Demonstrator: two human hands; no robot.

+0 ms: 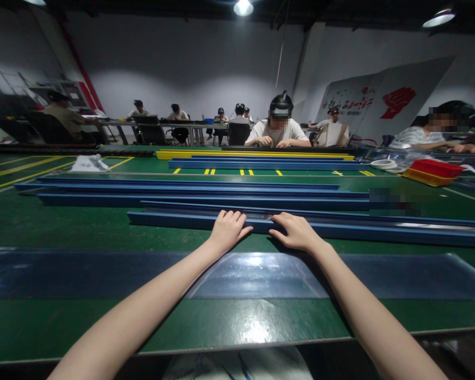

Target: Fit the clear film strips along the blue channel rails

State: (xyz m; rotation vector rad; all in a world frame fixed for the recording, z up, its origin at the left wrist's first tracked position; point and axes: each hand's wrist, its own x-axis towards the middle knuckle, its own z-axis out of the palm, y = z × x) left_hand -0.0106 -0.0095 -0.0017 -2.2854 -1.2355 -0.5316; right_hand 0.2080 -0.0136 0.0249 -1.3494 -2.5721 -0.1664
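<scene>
A long blue channel-shaped profile [174, 219] lies across the green table in front of me. My left hand [228, 231] is closed over its near wall, fingers reaching into the groove and thumb on the front side. A short gap to the right, my right hand [295, 231] grips the same wall, with its fingertips in the groove and the thumb towards me. Whatever the fingertips touch inside the groove is hidden. Toward the right end, a pale strip [439, 227] shows along the channel. Below my wrists, a clear plastic sheet [257, 274] lies flat on the table.
Further blue profiles [198, 199] lie parallel behind mine, then a yellow profile [253, 154]. At right are a red basket [435, 170] and white rings [385, 164]. A co-worker [279, 126] sits opposite; another person [423, 134] is at right. The table's near edge [206, 348] runs below.
</scene>
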